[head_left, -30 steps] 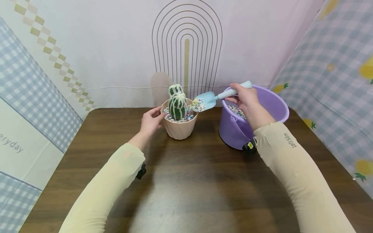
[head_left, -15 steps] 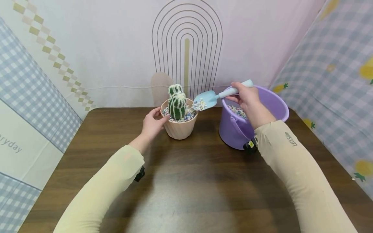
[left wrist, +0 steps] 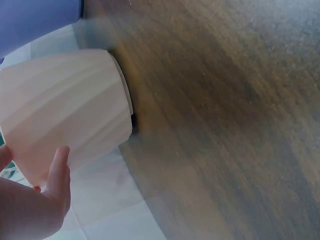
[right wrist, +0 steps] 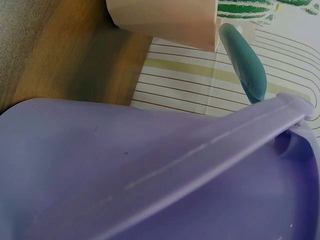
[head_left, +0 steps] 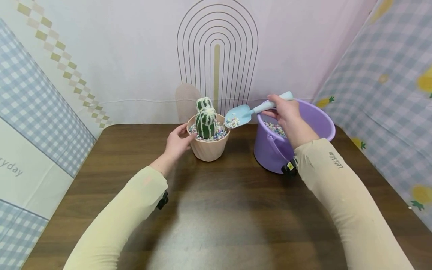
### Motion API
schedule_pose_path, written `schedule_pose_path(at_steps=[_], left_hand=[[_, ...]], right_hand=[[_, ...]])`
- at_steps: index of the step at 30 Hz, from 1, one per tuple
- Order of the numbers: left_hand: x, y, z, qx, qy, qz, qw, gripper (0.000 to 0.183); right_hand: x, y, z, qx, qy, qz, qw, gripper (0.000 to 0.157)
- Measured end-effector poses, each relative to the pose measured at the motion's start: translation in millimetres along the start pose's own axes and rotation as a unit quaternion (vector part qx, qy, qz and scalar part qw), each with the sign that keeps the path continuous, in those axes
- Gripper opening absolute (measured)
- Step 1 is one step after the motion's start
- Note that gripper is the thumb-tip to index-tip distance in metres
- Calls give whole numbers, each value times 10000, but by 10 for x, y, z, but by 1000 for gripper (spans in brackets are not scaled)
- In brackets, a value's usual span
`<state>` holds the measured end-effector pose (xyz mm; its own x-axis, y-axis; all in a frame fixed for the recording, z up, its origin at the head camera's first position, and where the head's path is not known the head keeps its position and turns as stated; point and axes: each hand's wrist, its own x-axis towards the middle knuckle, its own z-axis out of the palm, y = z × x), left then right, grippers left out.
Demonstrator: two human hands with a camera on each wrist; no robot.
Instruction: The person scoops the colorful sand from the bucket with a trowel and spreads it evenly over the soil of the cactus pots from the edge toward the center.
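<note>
A peach flower pot stands on the table with a green and white cactus in it, rising from multicoloured pebbles. At the pot's left side, my left hand holds it, thumb at the near rim. My right hand grips a light blue trowel by its handle, above the bucket's left rim. The trowel's blade slopes down to the pot's right rim, with a small heap of pebbles near its tip. In the right wrist view the trowel blade meets the pot's rim; the right hand is hidden there.
A purple bucket stands right of the pot under my right forearm, with more pebbles inside. Its handle hangs down the near side. The brown wooden table ends at a patterned cloth backdrop behind the pot.
The heap on the trowel has shrunk, and the trowel's handle end has risen slightly. My left thumb has shifted right along the pot's near rim. Pot and bucket stay put.
</note>
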<state>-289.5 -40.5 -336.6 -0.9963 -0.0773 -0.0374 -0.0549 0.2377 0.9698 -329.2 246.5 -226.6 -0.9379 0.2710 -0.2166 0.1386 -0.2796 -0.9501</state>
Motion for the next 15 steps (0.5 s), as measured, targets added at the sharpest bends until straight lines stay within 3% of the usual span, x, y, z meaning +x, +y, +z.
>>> schedule_pose_path(at_steps=[5,10,15], left_hand=[[41,4,-50,-132,-100,-131,9998,57],[21,-11,-59,-243,389,-189,9988,55],[21,-13,-43,-28,782,-88,9969,38]], right_hand=[[-16,-4,-2,-1,56,11,10000,16],[-56,-13,-2,13,81,-11,10000,16],[-88,-1,27,5,181,-99,9998,17]])
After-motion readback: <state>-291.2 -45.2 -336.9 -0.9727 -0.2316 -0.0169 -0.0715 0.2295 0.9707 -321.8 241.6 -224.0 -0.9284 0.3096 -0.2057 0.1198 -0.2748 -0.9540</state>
